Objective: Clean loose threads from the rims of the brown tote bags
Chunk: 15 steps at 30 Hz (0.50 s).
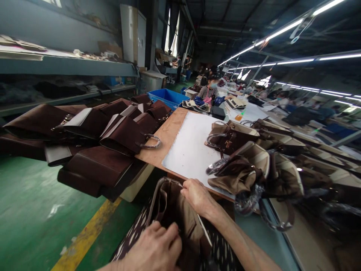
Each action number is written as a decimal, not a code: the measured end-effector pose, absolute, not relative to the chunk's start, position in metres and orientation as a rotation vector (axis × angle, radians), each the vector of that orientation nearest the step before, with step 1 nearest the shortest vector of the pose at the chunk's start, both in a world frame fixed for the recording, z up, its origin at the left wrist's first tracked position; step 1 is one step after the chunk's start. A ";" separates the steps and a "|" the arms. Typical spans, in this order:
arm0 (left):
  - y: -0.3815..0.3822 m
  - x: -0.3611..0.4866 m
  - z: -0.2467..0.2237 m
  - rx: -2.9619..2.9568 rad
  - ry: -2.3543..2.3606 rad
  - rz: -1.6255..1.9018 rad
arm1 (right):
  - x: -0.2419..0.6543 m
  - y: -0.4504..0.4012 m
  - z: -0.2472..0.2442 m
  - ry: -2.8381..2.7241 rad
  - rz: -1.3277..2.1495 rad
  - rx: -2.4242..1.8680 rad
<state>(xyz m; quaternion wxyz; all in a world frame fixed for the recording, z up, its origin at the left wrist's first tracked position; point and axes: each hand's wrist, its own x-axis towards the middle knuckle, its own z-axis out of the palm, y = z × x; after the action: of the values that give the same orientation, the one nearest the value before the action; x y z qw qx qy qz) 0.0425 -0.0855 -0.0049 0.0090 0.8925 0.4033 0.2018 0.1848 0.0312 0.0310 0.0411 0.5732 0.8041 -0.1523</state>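
Note:
An open brown bag (183, 210) with a tan lining lies on my lap, over dark patterned cloth. My right hand (197, 197) pinches the bag's far rim beside the table edge. Across the near side of the bag lies my left hand (159, 244), its fingers bent over the edge; the fingertips are partly hidden inside. A thin pale strip runs along the bag's right rim, below my right hand.
Dark brown bags (101, 165) are piled at the left. A white sheet (188, 143) covers part of the wooden table (158, 156). Tan-lined bags (254, 162) with wrapped handles crowd the right. Beyond are a blue bin (167, 98) and a seated person (208, 94).

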 end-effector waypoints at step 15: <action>-0.015 -0.002 0.001 2.296 1.711 -0.054 | 0.168 0.009 0.022 2.441 -0.529 1.849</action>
<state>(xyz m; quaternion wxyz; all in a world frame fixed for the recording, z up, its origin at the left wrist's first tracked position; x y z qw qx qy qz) -0.0022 -0.0152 0.0014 0.1384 0.7939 0.5917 -0.0188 0.1684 0.0094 0.0225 0.0170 0.5950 0.7853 -0.1702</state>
